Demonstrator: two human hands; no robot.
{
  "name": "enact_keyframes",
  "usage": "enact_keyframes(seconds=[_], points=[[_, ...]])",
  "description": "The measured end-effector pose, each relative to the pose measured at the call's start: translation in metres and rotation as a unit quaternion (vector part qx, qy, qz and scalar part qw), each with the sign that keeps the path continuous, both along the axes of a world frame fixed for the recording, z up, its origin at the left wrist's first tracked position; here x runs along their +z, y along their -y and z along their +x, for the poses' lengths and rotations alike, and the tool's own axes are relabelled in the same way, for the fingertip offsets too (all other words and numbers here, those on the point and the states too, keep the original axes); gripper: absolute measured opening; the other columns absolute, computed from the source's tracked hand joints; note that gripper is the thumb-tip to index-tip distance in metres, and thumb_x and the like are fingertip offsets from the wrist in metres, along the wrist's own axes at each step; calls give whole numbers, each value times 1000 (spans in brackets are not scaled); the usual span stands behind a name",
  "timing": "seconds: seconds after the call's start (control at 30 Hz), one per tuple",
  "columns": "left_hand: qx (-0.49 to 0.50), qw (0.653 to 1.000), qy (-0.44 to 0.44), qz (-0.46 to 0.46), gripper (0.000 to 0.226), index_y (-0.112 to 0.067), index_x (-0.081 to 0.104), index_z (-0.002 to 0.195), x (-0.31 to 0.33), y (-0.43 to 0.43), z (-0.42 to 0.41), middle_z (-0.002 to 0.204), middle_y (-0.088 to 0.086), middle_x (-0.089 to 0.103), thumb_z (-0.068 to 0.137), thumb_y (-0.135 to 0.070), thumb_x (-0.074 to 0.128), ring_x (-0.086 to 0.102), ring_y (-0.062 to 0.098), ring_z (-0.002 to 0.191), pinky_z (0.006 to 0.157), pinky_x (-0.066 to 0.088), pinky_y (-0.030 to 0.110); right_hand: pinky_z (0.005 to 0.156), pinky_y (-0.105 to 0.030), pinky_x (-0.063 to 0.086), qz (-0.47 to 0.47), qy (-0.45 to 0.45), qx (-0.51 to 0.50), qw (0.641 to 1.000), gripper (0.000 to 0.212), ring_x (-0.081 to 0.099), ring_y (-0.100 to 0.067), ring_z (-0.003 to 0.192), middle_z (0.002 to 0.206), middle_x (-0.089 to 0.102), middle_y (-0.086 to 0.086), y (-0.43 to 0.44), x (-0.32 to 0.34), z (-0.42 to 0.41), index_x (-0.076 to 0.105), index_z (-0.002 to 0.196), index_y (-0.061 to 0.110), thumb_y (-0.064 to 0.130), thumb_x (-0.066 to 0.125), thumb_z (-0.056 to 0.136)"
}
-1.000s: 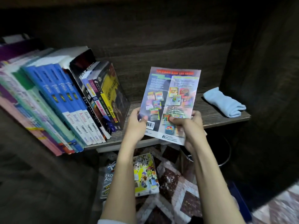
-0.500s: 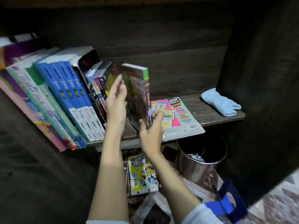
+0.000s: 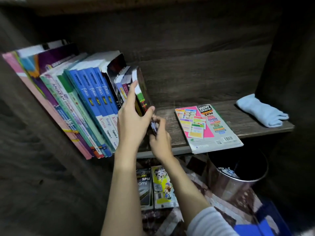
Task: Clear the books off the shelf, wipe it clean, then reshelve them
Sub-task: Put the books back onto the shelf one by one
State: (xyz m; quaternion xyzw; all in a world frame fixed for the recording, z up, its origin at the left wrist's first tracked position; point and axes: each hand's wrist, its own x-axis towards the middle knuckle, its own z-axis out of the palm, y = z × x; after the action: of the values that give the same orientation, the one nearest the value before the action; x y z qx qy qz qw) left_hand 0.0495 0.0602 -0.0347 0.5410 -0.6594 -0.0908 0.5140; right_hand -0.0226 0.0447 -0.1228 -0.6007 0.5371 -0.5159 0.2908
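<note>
1. Head view: my left hand (image 3: 134, 120) grips a thin dark-covered book (image 3: 142, 94). My thumb lies on its right cover and my fingers run up its spine side.
2. My right hand (image 3: 160, 135) is curled round the lower edge of that same book, pinching its bottom corner; this part is blurred.
3. The book stands nearly upright on the dark wooden shelf (image 3: 167, 128). It leans left against the end of the row of slanting textbooks (image 3: 88, 103), blue, green, purple and pink.
4. To the right, a pink glossy paperback (image 3: 208, 128) lies flat on the shelf, with its front corner over the edge.
5. Near the shelf's right end lies a folded light blue cloth (image 3: 260, 111), apart from the paperback.
6. Below the shelf stands a shiny metal bin (image 3: 238, 183), and two paperbacks (image 3: 160, 186) lie flat on the patterned floor between my forearms.
</note>
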Motion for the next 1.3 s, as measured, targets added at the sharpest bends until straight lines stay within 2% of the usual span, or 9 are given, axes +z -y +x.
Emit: enact_keyframes(seconds=[0.1, 0.3, 0.47, 0.67, 0.8, 0.87, 1.0, 1.07, 1.3], points=[[54, 996, 62, -33, 75, -22, 33, 145, -2, 12, 9, 151, -6, 32, 81, -24, 72, 23, 12, 141, 113, 19, 26, 92, -34, 42, 37, -3, 50, 998, 64, 54, -31, 120, 138, 51, -2, 11, 0, -5, 32, 135, 17, -8, 49, 79], [67, 992, 112, 2, 76, -28, 30, 145, 4, 16, 12, 153, -12, 26, 81, -30, 70, 10, 9, 144, 111, 15, 43, 94, -38, 47, 114, -33, 139, 983, 90, 55, -29, 112, 130, 50, -7, 23, -11, -29, 25, 127, 46, -12, 57, 66], [72, 988, 134, 22, 98, -31, 15, 149, 3, 16, 17, 155, -7, 21, 74, -32, 77, 9, 8, 143, 109, 15, 38, 100, -49, 45, 122, -3, 151, 981, 97, 54, -26, 118, 134, 53, -4, 32, -16, -31, 34, 125, 54, -6, 77, 63], [116, 979, 166, 15, 105, -29, 11, 150, -3, 25, 13, 155, -5, 21, 71, -24, 80, 11, 6, 143, 99, 18, 31, 98, -36, 46, 116, -24, 110, 987, 76, 61, -18, 103, 120, 63, -4, 42, -23, -29, 44, 127, 21, 9, 85, 64], [156, 972, 176, -23, 102, -28, 14, 150, -8, 32, 10, 153, -8, 27, 72, -24, 79, 18, 7, 140, 88, 16, 27, 103, -23, 38, 93, -55, 93, 990, 77, 53, -17, 122, 133, 57, -2, 47, -22, -28, 50, 134, 13, 18, 85, 65], [175, 967, 183, -33, 102, -29, 15, 150, -11, 36, 10, 152, -9, 29, 72, -24, 80, 21, 9, 138, 86, 14, 27, 103, -12, 27, 92, -55, 101, 989, 78, 45, -12, 130, 141, 50, -2, 51, -22, -28, 48, 137, 11, 16, 83, 68], [190, 963, 184, -41, 102, -30, 14, 150, -14, 40, 8, 152, -9, 29, 72, -23, 79, 23, 10, 136, 83, 12, 25, 110, -15, 15, 105, -128, 143, 976, 73, 26, -10, 141, 151, 30, 3, 58, -20, -33, 35, 145, 18, 17, 72, 81], [198, 961, 188, -47, 102, -29, 14, 150, -16, 42, 7, 153, -10, 28, 72, -24, 79, 23, 9, 136, 82, 12, 25, 105, -10, 11, 114, -144, 157, 970, 71, 23, -9, 142, 153, 26, 6, 60, -20, -34, 30, 147, 19, 14, 67, 86], [232, 952, 186, -73, 100, -29, 18, 149, -23, 50, 2, 153, -15, 25, 70, -18, 78, 20, 5, 133, 82, 12, 24, 108, -12, 15, 88, -132, 104, 982, 69, 29, -10, 140, 151, 34, 2, 60, -21, -28, 35, 145, 16, 10, 68, 85]])
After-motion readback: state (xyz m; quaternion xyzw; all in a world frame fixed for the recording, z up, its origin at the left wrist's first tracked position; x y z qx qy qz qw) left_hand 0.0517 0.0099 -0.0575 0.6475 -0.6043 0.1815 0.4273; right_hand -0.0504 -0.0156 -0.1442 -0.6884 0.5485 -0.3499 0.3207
